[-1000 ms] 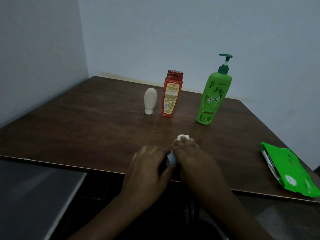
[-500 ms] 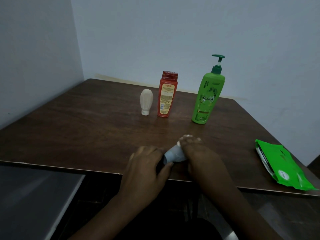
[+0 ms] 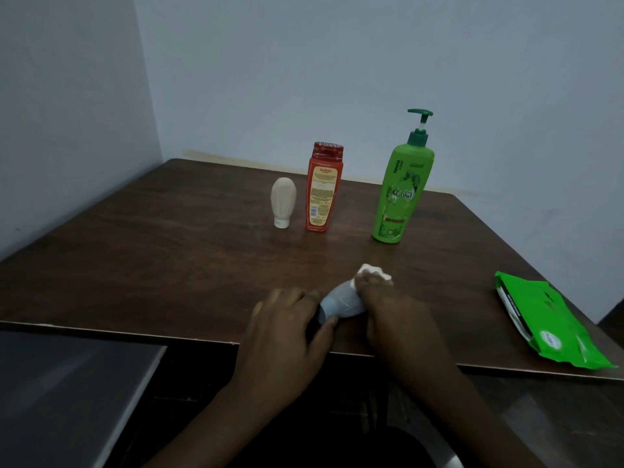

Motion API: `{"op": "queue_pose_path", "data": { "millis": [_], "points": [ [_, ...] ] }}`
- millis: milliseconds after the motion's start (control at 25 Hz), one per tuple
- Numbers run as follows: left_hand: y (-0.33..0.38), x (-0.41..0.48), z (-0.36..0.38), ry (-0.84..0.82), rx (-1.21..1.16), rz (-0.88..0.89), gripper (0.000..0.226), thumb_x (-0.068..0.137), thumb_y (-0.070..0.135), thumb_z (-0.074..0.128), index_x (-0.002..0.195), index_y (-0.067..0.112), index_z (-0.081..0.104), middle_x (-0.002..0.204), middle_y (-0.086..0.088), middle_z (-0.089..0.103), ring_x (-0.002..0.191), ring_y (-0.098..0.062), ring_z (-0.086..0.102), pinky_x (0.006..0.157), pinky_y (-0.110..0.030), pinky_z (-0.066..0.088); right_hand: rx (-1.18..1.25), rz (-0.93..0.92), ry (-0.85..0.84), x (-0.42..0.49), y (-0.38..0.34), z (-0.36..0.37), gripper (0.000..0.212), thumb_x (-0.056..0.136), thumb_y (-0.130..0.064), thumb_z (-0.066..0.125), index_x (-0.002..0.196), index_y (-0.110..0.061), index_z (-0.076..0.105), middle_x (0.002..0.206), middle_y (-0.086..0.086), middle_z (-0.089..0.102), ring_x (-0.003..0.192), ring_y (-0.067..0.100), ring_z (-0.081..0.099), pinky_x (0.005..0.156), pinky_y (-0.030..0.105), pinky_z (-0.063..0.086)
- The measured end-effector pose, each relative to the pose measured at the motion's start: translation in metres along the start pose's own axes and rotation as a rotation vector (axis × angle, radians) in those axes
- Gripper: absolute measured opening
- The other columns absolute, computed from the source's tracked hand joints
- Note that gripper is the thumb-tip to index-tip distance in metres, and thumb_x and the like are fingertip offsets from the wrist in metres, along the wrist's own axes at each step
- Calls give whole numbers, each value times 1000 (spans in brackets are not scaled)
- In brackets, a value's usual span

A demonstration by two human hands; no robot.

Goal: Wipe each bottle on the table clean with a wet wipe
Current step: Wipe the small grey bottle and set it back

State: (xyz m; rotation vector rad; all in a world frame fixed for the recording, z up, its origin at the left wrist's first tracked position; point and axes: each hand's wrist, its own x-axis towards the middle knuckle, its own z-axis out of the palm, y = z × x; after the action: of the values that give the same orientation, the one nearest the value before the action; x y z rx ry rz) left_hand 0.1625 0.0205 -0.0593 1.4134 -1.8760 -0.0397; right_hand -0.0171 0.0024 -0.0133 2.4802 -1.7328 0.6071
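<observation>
Left hand (image 3: 283,329) gripping rounded grey bottle (image 3: 341,304), right hand (image 3: 388,305) pinching crumpled wipe (image 3: 371,271)

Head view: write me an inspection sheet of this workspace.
Surface: dark wooden table.
Job's things: small bottle lying in both hands; cream bottle, red bottle, green pump bottle upright behind; green wipes pack at right.
Clutter: nothing seen.
Hands: left hand grips the small bottle's dark end; right hand holds wet wipe on it.
Cables: nothing seen.
Surroundings: pale walls, grey surface lower left.
</observation>
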Motion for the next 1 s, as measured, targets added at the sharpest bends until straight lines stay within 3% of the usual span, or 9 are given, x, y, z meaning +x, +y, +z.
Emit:
{"op": "queue_pose_path", "data": {
  "millis": [120,280,400,480,600,680,760,840,1000],
  "points": [
    [0,-1,-2,-32,-6,6,37,96,52,53,125,34,64,102,17,62,96,-8,55,82,-34,47,-38,-110,-34,-20,-11,17,72,57,-13,89,124,-4,66,126,13,67,114,25,67,95,29,49],
    [-1,1,-2,-1,-49,6,35,94,48,60,122,30,67,104,16,66,96,-9,58,82,-33,48,113,70,7,-1,13,0,54,92,-4,56,144,-11,47,149,9,48,135,24,48,113,29,33],
    [-1,-2,-2,9,-63,12,28,94,48,60,113,30,67,102,17,67,95,-6,57,82,-33,48,75,-59,28,-19,-5,7,53,76,0,68,128,-8,64,129,12,65,116,26,65,94,39,54],
    [-1,-1,-2,-7,-72,13,24,93,48,60,106,29,66,99,17,66,93,-7,57,80,-35,48,51,-175,-14,-22,-11,8,59,73,-1,74,131,-7,62,133,10,63,121,24,62,98,35,51],
    [-2,2,-1,0,-45,19,24,89,44,67,107,28,67,100,16,65,93,-9,58,79,-34,48,42,-46,44,0,11,4,51,85,-11,50,135,-5,57,135,14,60,123,30,60,103,36,45],
    [-1,0,-1,-7,-57,12,22,90,43,68,107,29,67,99,17,64,92,-8,56,78,-33,47,45,-48,111,-9,9,10,51,73,-9,58,122,-4,68,121,15,69,109,31,69,91,42,54],
    [0,0,-2,-8,-66,18,18,91,43,64,105,31,66,98,19,63,91,-6,56,78,-32,47,20,-163,72,-29,-3,19,53,69,-6,71,122,-6,68,123,11,69,112,24,67,87,42,56],
    [0,0,-2,-6,-66,14,17,91,43,64,102,30,66,96,18,63,90,-5,55,77,-32,47,0,-237,99,-28,5,20,49,77,-11,59,125,-8,66,128,9,67,117,21,64,94,38,53],
    [0,1,-1,9,-47,9,18,91,43,65,93,25,66,90,14,62,86,-9,55,76,-34,47,49,-39,75,-8,22,6,53,83,-10,49,136,-9,57,140,10,57,128,26,57,109,31,36]
  ]
}}
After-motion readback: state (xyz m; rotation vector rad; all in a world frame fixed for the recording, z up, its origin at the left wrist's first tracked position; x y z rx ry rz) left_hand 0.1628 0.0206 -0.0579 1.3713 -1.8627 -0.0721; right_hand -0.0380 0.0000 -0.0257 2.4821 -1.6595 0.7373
